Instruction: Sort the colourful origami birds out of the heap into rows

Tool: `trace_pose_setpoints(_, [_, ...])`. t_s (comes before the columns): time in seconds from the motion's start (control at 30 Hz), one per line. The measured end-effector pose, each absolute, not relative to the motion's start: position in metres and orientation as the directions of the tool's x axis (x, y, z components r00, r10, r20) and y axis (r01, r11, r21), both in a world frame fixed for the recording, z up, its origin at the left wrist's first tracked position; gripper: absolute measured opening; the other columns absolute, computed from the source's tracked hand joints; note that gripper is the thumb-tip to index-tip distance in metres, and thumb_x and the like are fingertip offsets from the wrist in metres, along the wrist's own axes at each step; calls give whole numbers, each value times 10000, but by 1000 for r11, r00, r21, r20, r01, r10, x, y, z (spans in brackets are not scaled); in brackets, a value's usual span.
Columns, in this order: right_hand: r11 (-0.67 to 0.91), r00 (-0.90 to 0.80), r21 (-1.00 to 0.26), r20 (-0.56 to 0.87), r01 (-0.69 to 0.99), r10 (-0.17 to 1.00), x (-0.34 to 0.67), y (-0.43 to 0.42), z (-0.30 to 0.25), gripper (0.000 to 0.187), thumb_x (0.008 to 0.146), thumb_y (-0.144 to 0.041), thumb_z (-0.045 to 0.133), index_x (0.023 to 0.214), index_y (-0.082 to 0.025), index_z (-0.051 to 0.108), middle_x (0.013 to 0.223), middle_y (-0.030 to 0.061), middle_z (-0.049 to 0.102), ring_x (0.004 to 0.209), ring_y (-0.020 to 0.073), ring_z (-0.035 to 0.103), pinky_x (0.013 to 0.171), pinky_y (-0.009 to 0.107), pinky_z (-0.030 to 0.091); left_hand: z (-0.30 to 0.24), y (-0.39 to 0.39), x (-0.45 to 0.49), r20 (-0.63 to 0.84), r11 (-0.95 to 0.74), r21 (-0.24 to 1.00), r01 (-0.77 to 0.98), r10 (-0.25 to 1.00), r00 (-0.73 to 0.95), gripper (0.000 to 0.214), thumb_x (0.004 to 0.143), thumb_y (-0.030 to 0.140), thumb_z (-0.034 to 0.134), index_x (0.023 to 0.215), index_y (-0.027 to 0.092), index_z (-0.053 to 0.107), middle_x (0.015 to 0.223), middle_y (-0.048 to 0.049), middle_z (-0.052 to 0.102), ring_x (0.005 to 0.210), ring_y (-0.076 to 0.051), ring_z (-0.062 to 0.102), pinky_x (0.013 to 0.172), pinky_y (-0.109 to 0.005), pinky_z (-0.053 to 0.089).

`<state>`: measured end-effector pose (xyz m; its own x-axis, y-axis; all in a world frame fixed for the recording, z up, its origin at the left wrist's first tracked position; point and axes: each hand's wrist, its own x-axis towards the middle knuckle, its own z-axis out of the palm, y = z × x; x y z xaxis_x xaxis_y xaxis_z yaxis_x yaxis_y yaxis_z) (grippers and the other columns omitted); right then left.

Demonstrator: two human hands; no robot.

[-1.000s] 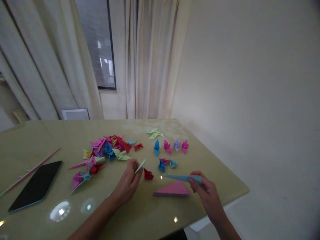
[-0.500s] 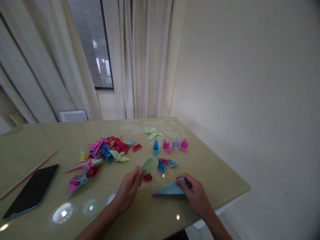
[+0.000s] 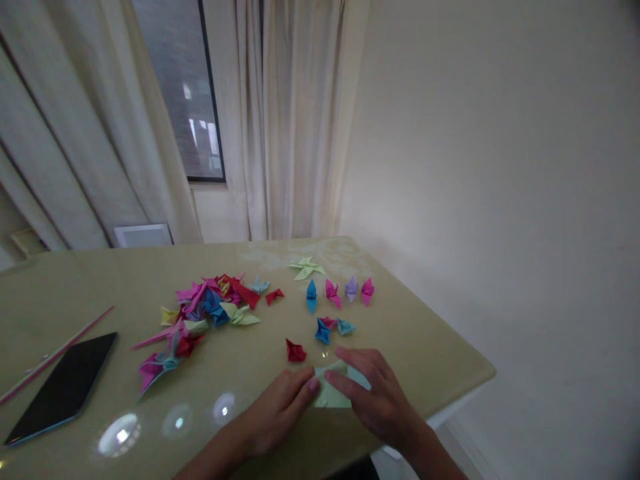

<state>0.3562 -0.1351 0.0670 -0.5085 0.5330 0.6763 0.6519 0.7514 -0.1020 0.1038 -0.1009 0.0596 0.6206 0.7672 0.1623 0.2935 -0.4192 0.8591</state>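
Note:
A piece of pale green folded paper lies near the front edge of the table, with light blue paper showing at its right. My left hand is closed on the left end of the green paper, thumb on top. From the right, my right hand grips the paper's upper part between its fingers, partly covering the light blue piece. Just beyond my fingers sits a small red folded paper piece. A blue folded piece and a teal one lie farther back.
Several origami cranes form a heap at centre left. A blue crane stands in a row with pink and purple ones. A pale green folded shape lies behind them. A black tablet and a pink stick are at left.
My left hand has brought the pale green paper down and right to the light blue paper. My right hand has shifted left onto the green paper. The red piece is now fully uncovered.

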Motion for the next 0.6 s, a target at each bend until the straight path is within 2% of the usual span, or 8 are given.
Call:
trace_pose_setpoints(0.1, [762,-527,-145,640,632,559,357,-133,78,355,1009,-153,608,1266,-361,738,1214,61,765,1076,234,697,951,399,561,61,-105,104,197,-481,823,302,741,642,415,1097,499,358,1077,273,707,998,-24,758,930,-202,679,875,-299,546])
trace_pose_setpoints(0.2, [668,-371,-331,630,666,682,369,-129,74,167,1032,-267,608,1040,-299,772,1057,74,762,1011,252,678,916,419,562,51,-101,107,306,-628,696,348,698,648,400,1105,437,337,1144,260,694,1038,-60,742,928,-203,699,870,-309,567])
trace_pose_setpoints(0.3, [469,-83,-612,550,637,831,386,-126,60,265,1044,-421,584,894,-248,717,1001,87,700,962,251,653,852,396,592,32,-94,114,401,-752,453,478,651,644,370,1097,380,381,1296,253,666,1214,-118,734,1066,-248,720,937,-370,592])
trace_pose_setpoints(0.4, [249,78,-827,330,504,941,397,-124,42,429,1024,-586,553,808,-233,667,1008,80,643,894,230,636,649,310,603,14,-89,125,388,-760,261,596,647,656,392,1066,361,495,1412,222,616,1337,-162,714,1177,-319,711,975,-454,610])
trace_pose_setpoints(0.47, [183,81,-865,248,466,965,398,-123,34,496,1003,-653,547,778,-227,664,983,74,633,882,228,636,638,302,596,7,-89,131,349,-742,215,635,666,660,446,1033,339,580,1458,202,585,1364,-180,705,1201,-340,707,974,-472,621])
trace_pose_setpoints(0.6, [200,99,-800,306,566,947,393,-120,27,530,1000,-678,546,773,-221,691,897,63,659,888,236,647,839,357,563,2,-90,136,285,-721,193,665,690,666,468,1013,259,624,1474,199,580,1274,-160,747,1133,-322,740,916,-441,651])
